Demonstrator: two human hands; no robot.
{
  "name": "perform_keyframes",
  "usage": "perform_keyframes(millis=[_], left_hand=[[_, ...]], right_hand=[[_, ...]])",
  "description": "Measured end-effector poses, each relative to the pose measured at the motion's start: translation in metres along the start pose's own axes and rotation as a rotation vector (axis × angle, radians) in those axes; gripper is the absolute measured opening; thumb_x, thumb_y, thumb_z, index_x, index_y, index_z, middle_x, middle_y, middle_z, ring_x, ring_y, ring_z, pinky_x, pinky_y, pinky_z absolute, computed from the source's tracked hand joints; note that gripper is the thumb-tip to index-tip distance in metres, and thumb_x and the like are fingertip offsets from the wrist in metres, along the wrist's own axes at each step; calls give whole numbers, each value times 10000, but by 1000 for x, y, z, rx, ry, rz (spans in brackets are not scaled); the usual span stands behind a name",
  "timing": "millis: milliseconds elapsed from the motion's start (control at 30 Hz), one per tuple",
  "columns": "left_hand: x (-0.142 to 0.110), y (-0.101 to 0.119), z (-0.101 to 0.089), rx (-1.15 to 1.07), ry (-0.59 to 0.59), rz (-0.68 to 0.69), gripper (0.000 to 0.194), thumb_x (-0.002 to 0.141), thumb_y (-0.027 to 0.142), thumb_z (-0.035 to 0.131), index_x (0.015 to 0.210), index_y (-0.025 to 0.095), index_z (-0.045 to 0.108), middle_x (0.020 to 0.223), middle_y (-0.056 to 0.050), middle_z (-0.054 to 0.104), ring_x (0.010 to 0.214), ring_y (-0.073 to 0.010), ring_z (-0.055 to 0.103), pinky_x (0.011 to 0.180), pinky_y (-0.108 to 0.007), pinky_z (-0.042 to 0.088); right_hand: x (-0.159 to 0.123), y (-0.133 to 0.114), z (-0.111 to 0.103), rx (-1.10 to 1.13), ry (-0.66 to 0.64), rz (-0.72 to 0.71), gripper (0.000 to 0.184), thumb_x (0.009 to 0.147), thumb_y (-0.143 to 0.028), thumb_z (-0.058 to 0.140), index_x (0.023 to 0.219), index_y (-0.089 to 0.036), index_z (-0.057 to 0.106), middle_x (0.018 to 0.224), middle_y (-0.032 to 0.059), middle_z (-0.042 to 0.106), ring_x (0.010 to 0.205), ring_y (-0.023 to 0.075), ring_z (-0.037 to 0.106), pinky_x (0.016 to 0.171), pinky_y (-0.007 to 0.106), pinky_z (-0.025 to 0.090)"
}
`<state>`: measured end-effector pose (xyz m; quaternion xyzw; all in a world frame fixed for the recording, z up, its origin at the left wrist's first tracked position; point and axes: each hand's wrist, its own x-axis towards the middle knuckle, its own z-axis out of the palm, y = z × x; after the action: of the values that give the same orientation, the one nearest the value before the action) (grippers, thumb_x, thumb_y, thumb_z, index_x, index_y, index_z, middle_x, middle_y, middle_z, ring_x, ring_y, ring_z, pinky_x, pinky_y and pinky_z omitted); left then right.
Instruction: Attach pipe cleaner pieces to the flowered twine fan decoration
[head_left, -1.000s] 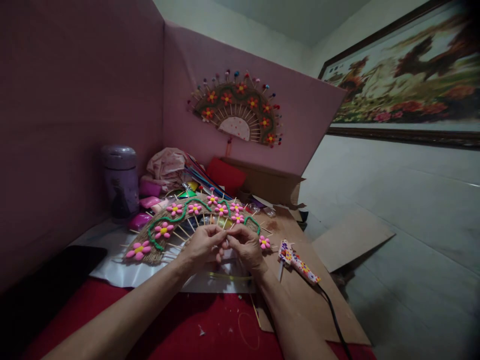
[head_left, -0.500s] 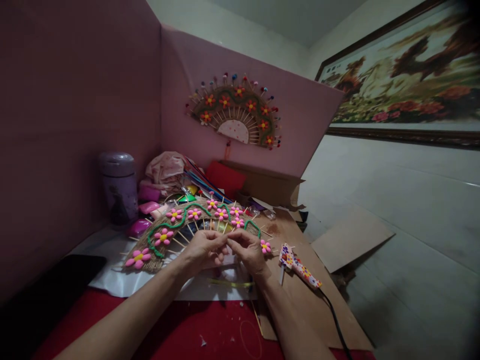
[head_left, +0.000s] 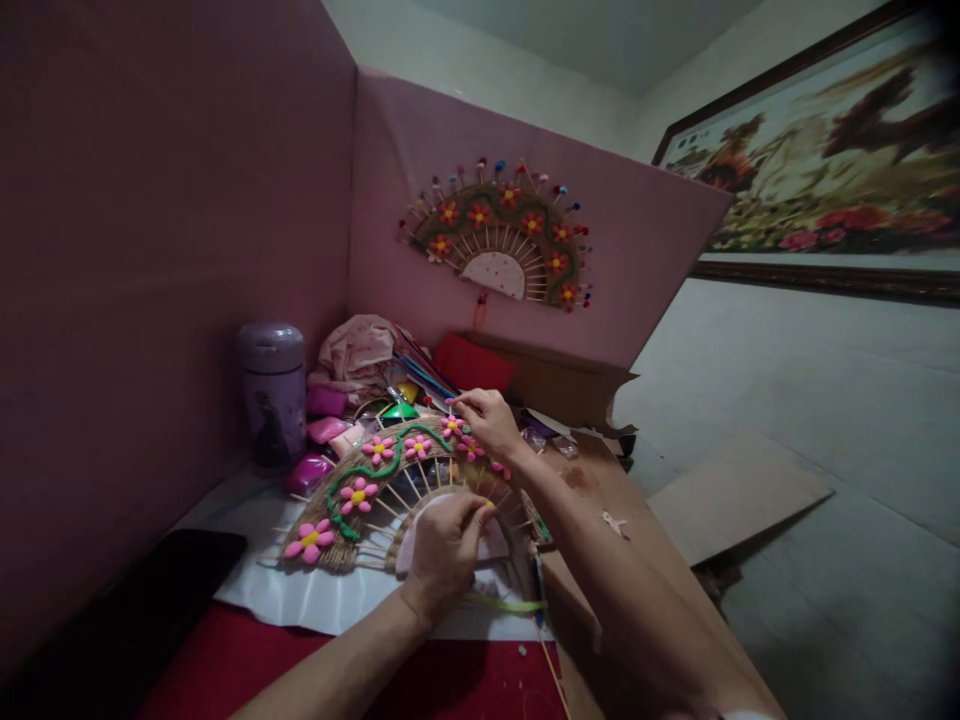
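Observation:
A fan-shaped craft panel (head_left: 420, 470) lies on a white sheet, built of thin sticks and brown twine. Pink clay flowers with yellow centres and a wavy green strip decorate it. At its upper edge my right hand (head_left: 491, 428) pinches a small pink ball (head_left: 450, 402) on a stick tip. My left hand (head_left: 448, 545) is over the pale half-round base of the fan, thumb and fingers closed on a small yellow bit (head_left: 490, 503), seemingly clay. My right forearm covers the fan's right end.
A purple tumbler (head_left: 272, 395) and bags of coloured clay (head_left: 311, 470) stand at left. Behind, a finished fan (head_left: 499, 235) hangs on a pink panel. Partly behind my right arm, a patterned glue gun (head_left: 615, 523) lies on cardboard (head_left: 592, 470).
My hands, together in front of the fan before, have parted. The right hand has gone up to the fan's top edge; the left stays low. The view has shifted slightly left.

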<state>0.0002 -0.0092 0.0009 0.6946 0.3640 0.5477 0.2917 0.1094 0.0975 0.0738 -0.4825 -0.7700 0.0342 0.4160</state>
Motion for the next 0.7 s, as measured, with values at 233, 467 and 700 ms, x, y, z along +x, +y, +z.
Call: perform_keyframes(millis=[233, 467, 700], left_hand=[[-9, -7, 5, 181, -82, 201, 197, 848, 225, 468, 719, 195, 613, 635, -69, 608, 601, -168, 526, 572, -292, 336], [-10, -5, 6, 241, -84, 236, 195, 852, 191, 445, 709, 186, 578, 628, -70, 602, 604, -171, 539, 571, -293, 347], [-9, -3, 5, 277, -79, 259, 201, 850, 184, 440, 691, 189, 564, 613, -72, 593, 593, -173, 540, 554, -298, 334]], right_hand=[[66, 21, 33, -26, -227, -4, 109, 724, -219, 655, 790, -256, 735, 802, 10, 715, 837, 191, 615, 777, 310, 427], [75, 38, 49, 87, -334, -1, 112, 693, -248, 678, 784, -233, 740, 759, -13, 722, 750, 155, 649, 694, 240, 453], [77, 37, 57, 113, -355, 28, 112, 694, -231, 652, 721, -173, 744, 680, 13, 711, 669, 148, 635, 630, 222, 444]])
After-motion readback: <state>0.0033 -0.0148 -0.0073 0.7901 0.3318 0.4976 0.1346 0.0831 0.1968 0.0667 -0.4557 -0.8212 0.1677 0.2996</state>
